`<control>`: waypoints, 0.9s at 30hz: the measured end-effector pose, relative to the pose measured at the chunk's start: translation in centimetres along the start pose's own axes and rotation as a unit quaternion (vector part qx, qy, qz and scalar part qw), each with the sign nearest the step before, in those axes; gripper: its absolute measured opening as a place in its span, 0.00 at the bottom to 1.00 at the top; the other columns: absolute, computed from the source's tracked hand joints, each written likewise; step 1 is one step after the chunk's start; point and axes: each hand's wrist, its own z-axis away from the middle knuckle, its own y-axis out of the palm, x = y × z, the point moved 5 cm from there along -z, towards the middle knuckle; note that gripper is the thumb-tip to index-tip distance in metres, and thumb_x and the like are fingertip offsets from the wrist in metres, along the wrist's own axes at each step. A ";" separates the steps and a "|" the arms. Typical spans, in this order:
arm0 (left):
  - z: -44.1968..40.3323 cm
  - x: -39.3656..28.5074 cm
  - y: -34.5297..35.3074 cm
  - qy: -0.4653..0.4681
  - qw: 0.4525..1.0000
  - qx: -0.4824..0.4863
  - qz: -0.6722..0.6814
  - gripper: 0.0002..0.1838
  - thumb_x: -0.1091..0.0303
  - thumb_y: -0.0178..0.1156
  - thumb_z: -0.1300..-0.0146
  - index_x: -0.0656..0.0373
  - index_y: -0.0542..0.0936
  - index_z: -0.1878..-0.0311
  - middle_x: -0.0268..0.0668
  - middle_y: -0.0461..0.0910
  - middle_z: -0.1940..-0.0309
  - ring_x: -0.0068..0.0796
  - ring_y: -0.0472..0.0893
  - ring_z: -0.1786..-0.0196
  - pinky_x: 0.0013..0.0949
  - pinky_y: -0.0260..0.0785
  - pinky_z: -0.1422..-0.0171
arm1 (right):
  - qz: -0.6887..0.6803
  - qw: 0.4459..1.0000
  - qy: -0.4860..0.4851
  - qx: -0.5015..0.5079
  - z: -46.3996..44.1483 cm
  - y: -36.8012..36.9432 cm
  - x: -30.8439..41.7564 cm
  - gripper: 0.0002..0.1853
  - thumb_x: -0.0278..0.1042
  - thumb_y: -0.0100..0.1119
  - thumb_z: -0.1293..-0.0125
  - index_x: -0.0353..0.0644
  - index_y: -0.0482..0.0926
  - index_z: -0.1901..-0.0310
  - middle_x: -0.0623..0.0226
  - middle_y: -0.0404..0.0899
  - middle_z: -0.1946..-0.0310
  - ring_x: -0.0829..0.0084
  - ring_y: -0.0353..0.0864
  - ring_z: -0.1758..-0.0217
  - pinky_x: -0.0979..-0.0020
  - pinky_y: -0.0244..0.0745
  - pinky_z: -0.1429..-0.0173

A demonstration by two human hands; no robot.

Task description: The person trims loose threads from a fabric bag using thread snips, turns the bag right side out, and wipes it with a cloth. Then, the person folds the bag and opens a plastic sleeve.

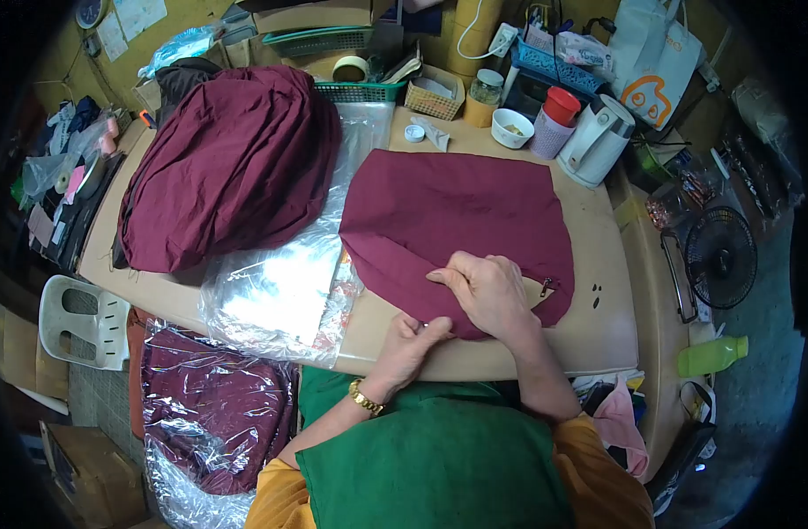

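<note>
This is a small workshop for cloth goods: a broad worktable (602, 264) stretches under the left hand (408, 348) and the right hand (487, 291); a heap of maroon cloth (232, 167) lies beyond and left of the left hand, clear plastic sleeves (271, 295) nearer it, and a plastic-wrapped maroon bundle (214, 406) lower, to its left. Beyond both hands, at the crowded far edge, are a tape roll (351, 60) and a small basket (432, 104).

Flat maroon fabric (457, 203) — partly hidden; green apron (430, 467) — cut off below.
</note>
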 end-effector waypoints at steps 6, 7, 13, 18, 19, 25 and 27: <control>-0.3 -2.0 1.8 -0.016 0.997 -0.066 -0.020 0.12 0.59 0.63 0.29 0.59 0.83 0.58 0.30 0.85 0.58 0.19 0.81 0.60 0.30 0.78 0.53 | 0.011 0.995 -0.050 -0.084 2.1 -3.9 1.7 0.16 0.47 0.68 0.38 0.42 0.81 0.62 0.61 0.82 0.75 0.56 0.81 0.72 0.56 0.71 0.57; -0.1 -2.4 2.4 -0.016 0.998 -0.064 -0.020 0.12 0.59 0.63 0.29 0.59 0.83 0.58 0.30 0.85 0.58 0.19 0.81 0.60 0.30 0.78 0.53 | 0.013 0.995 -0.050 -0.086 2.6 -4.2 0.9 0.16 0.47 0.68 0.38 0.42 0.81 0.62 0.61 0.82 0.75 0.56 0.81 0.72 0.56 0.71 0.57; -0.5 -1.4 2.3 0.043 0.985 -0.043 -0.164 0.11 0.62 0.64 0.30 0.60 0.84 0.62 0.32 0.86 0.64 0.18 0.80 0.64 0.25 0.72 0.56 | -0.119 0.989 0.016 -0.090 3.7 -2.9 -2.5 0.13 0.38 0.67 0.36 0.38 0.81 0.73 0.57 0.79 0.82 0.62 0.79 0.82 0.63 0.69 0.73; -0.4 -0.2 0.7 0.043 0.993 -0.021 -0.112 0.09 0.65 0.67 0.32 0.62 0.83 0.60 0.30 0.85 0.64 0.16 0.79 0.63 0.24 0.72 0.56 | -0.087 0.995 0.011 -0.048 2.5 -2.6 -2.4 0.11 0.33 0.63 0.33 0.37 0.81 0.72 0.55 0.79 0.82 0.63 0.77 0.84 0.64 0.67 0.77; -0.2 0.2 0.9 0.021 0.987 0.010 -0.161 0.10 0.66 0.68 0.34 0.63 0.83 0.57 0.31 0.85 0.62 0.17 0.80 0.61 0.25 0.73 0.54 | -0.102 0.994 0.041 -0.024 2.3 -2.5 -2.6 0.10 0.30 0.62 0.33 0.36 0.81 0.72 0.57 0.81 0.81 0.67 0.76 0.85 0.67 0.66 0.78; 0.2 0.0 4.2 0.074 0.972 0.034 -0.222 0.14 0.72 0.71 0.38 0.65 0.81 0.51 0.31 0.85 0.58 0.20 0.81 0.55 0.28 0.75 0.51 | -0.095 0.994 0.015 0.047 0.8 -1.0 -2.2 0.16 0.39 0.63 0.33 0.36 0.81 0.75 0.49 0.77 0.80 0.50 0.79 0.78 0.57 0.71 0.71; 0.5 0.2 4.2 0.055 0.979 0.030 -0.194 0.13 0.71 0.70 0.37 0.65 0.81 0.51 0.32 0.85 0.58 0.20 0.82 0.56 0.28 0.75 0.50 | -0.150 0.987 0.011 0.050 0.9 -0.6 -2.4 0.16 0.38 0.63 0.33 0.36 0.81 0.75 0.48 0.78 0.79 0.50 0.80 0.76 0.58 0.72 0.70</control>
